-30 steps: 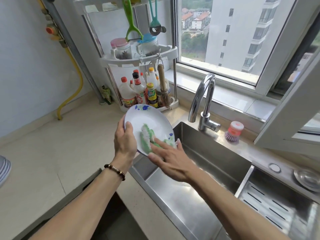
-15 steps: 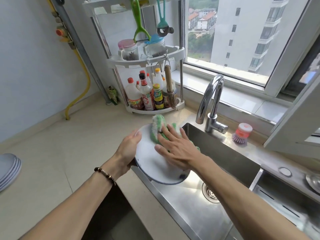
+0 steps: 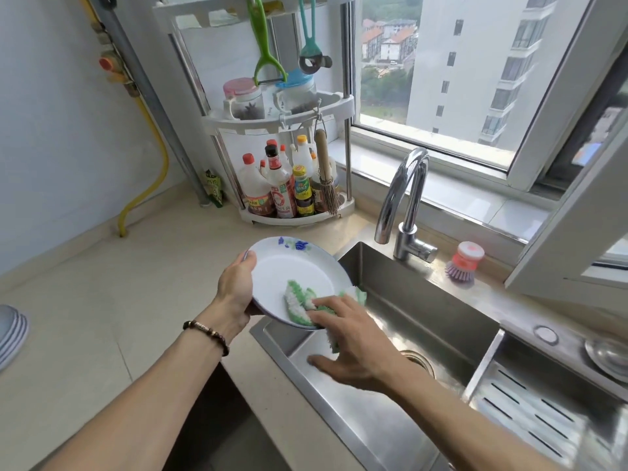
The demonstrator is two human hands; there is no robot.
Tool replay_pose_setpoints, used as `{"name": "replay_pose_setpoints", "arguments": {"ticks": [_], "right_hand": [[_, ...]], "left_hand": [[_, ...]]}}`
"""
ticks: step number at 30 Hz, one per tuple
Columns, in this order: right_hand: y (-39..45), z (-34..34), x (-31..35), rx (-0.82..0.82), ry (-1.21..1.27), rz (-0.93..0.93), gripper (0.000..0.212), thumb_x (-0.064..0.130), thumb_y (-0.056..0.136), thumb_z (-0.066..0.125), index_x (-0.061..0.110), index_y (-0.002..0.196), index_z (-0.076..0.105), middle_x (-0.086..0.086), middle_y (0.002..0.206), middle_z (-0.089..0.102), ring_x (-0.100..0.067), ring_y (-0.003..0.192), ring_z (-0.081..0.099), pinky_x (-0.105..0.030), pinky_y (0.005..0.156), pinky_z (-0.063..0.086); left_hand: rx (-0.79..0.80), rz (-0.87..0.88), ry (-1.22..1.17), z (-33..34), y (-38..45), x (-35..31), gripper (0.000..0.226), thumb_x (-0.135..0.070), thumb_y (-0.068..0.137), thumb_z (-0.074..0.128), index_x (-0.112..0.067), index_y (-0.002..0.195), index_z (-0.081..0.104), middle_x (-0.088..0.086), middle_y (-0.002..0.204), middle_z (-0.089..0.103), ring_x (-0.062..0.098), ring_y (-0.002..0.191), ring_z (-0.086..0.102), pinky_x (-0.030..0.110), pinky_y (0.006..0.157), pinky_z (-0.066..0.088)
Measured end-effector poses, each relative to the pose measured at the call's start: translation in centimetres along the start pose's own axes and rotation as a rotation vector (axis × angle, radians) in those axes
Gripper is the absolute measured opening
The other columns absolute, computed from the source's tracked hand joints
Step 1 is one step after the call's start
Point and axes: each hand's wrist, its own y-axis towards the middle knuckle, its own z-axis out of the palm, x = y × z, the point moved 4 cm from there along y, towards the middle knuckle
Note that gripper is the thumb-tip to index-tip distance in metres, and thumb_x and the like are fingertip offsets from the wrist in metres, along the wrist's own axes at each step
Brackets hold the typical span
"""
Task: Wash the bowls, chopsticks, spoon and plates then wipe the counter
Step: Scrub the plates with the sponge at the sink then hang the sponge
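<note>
**Both hands engaged, forearms converging from bottom of frame**

Left hand (image 3: 236, 287): fingers curled round the plate (image 3: 292, 266) edge, thumb over the rim on top, remaining fingers hidden behind. Beaded bracelet (image 3: 206, 331) on that wrist. Left forearm runs up from lower left.

Right hand (image 3: 350, 338): palm down, fingers spread and fairly straight, pressing the green-white scrubber (image 3: 300, 302) onto the plate face; thumb sticks out to the left, below. Right forearm enters from lower right.

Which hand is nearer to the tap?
Right. The right hand presses the green cloth on the plate over the sink, below the tap. The left hand holds the plate's far edge, further from the tap.
</note>
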Motion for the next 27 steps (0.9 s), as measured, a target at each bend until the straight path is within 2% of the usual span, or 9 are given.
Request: {"name": "replay_pose_setpoints", "arguments": {"ticks": [4,8,11,14,17,19,22,24,27], "right_hand": [[-0.2,0.3,-2.3,-0.232,-0.195,-0.063,0.035,-0.002,0.074,0.076,0.021,0.094,0.058,-0.002,0.092,0.062,-0.027,0.074,0.055,-0.038,0.057,0.052],[0.2,-0.7,-2.7,-0.214,-0.239,-0.079,0.035,0.007,0.070,0.083,0.020,0.086,0.055,-0.001,0.079,0.056,-0.026,0.065,0.055,-0.037,0.045,0.049],[0.6,-1.7,-3.1,-0.158,-0.214,-0.124,0.033,0.003,0.067,0.082,0.019,0.084,0.058,0.000,0.078,0.055,-0.025,0.065,0.056,-0.033,0.046,0.047],[1.0,-2.7,-3.2,-0.071,-0.165,-0.160,0.023,-0.001,0.075,0.075,0.016,0.086,0.066,-0.002,0.082,0.059,-0.026,0.071,0.057,-0.032,0.056,0.044],[1.7,-3.7,-4.0,-0.057,-0.051,-0.061,0.019,0.008,0.079,0.078,0.016,0.094,0.070,0.002,0.096,0.064,-0.022,0.083,0.061,-0.030,0.068,0.047],[2.0,-4.2,-5.1,-0.151,0.114,0.073,0.028,0.013,0.076,0.083,0.020,0.100,0.069,0.008,0.102,0.065,-0.018,0.085,0.062,-0.033,0.072,0.051],[1.4,-4.1,-5.8,-0.428,0.426,0.281,0.030,0.009,0.083,0.077,0.036,0.090,0.065,0.019,0.085,0.064,-0.006,0.072,0.061,-0.035,0.067,0.052],[1.5,-3.1,-3.8,-0.484,0.532,0.270,0.026,0.022,0.087,0.072,0.037,0.107,0.065,0.024,0.108,0.065,0.000,0.098,0.063,-0.027,0.084,0.051],[2.8,-1.1,-0.9,-0.268,0.822,0.300,0.059,0.056,0.087,0.059,0.039,0.141,0.046,0.030,0.151,0.032,0.012,0.138,0.032,-0.012,0.112,0.027]], "left_hand": [[0.149,-0.052,0.133,1.6,-0.7,0.1,0.030,-0.028,0.107,0.044,-0.022,0.135,0.054,0.005,0.109,0.069,0.025,0.088,0.067,0.034,0.055,0.057],[0.037,0.486,0.876,2.1,-1.4,-0.6,0.052,-0.044,0.102,0.042,-0.016,0.144,0.054,0.007,0.157,0.037,0.023,0.140,0.040,0.034,0.108,0.036],[0.421,0.754,1.356,3.2,-3.0,1.0,0.066,-0.073,0.086,0.034,-0.028,0.112,0.074,-0.001,0.132,0.064,0.015,0.125,0.052,0.034,0.110,0.031],[0.517,1.037,1.652,3.1,-3.2,2.1,0.033,-0.040,0.071,0.082,-0.023,0.097,0.070,-0.005,0.086,0.071,0.018,0.077,0.066,0.024,0.066,0.045],[0.463,1.181,1.605,3.1,-3.4,1.9,0.047,-0.011,0.051,0.085,-0.019,0.094,0.067,-0.005,0.059,0.063,0.016,0.041,0.045,0.018,0.038,0.031],[0.433,1.147,1.473,2.8,-3.6,1.6,0.044,-0.014,0.063,0.080,-0.019,0.102,0.060,-0.003,0.061,0.060,0.011,0.044,0.035,0.012,0.042,0.022],[0.348,0.787,1.186,1.7,-3.0,1.3,0.039,-0.023,0.071,0.077,-0.024,0.102,0.053,-0.005,0.079,0.061,0.015,0.062,0.056,0.017,0.048,0.037],[0.286,0.636,0.968,1.4,-2.8,0.9,0.040,-0.027,0.061,0.077,-0.022,0.095,0.056,-0.005,0.083,0.063,0.017,0.073,0.063,0.029,0.056,0.050],[0.267,0.604,0.845,2.1,-3.3,0.6,0.038,-0.028,0.061,0.083,-0.022,0.088,0.057,-0.005,0.083,0.063,0.012,0.072,0.061,0.027,0.055,0.050]]}}
